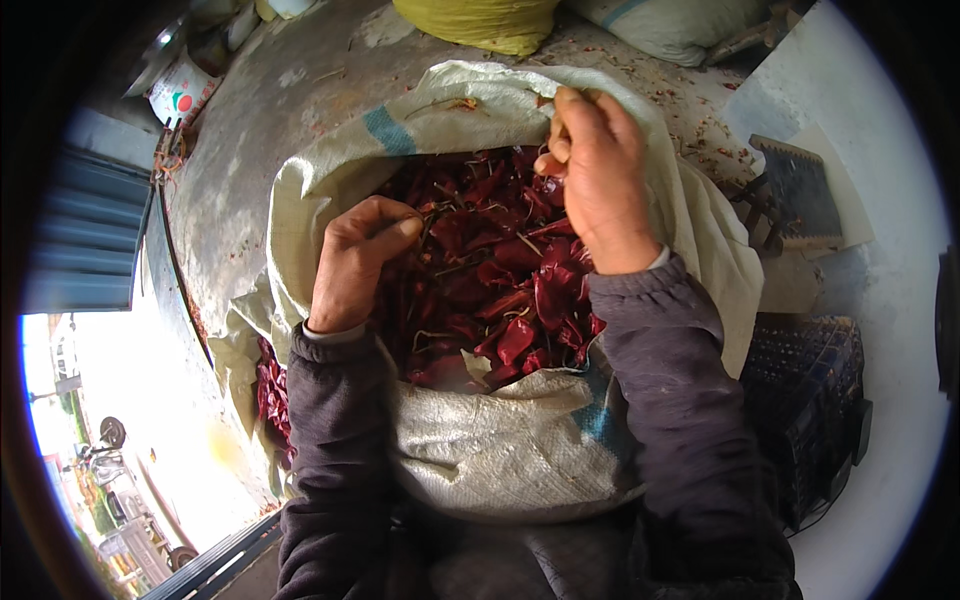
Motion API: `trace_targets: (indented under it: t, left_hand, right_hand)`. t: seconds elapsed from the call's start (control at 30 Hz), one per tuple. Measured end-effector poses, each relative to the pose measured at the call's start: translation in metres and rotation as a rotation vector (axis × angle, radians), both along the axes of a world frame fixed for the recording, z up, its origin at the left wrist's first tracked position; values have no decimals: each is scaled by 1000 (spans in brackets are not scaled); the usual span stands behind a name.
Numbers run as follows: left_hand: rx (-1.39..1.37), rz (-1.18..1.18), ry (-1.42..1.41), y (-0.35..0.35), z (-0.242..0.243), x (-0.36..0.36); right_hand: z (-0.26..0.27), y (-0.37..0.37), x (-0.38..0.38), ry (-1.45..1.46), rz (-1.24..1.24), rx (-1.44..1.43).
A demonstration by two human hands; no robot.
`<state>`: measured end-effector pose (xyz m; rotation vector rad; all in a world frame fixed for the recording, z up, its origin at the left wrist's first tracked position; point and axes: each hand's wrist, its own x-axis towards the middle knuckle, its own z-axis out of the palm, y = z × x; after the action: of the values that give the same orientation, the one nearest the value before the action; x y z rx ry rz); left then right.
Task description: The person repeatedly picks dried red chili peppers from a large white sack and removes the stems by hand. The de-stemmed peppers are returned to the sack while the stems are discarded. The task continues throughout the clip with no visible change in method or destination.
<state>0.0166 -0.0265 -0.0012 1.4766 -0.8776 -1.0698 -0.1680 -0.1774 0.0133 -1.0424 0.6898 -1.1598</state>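
Note:
A white woven sack (510,435) with blue stripes stands before me, its rim rolled back around a mass of dried red chili peppers (517,255). Over the left part of the opening is my left hand (365,259), thumb and forefinger pinched on a thin chili stem. My right hand (596,169) is above the far right rim, fingers curled, with a small brownish piece showing at the fingertips; exactly what it is cannot be told. A dry stem with an orange-brown bit (463,103) lies on the far rim. A pale scrap (476,366) rests on the chilies near the close edge.
Another sack with red chilies (274,390) sits at the left. A yellow sack (480,22) and a white sack (679,30) stand beyond. To the right are a wooden stool (802,195), a dark plastic crate (806,397) and a white wall. Bits litter the concrete floor.

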Motion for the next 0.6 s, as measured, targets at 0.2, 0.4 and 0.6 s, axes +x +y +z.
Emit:
trace_targets:
  t: [0.2,0.4,0.6]
  left_hand:
    - [-55,39,126,-9,-10,-5]
    - [-85,183,135,-15,-11,4]
    - [231,-107,-1032,-12,-26,12]
  right_hand:
    - [23,-23,-24,-441,-28,97]
    - [11,-19,-23,3,23,186]
    - [-38,22,18,645,218,-810]
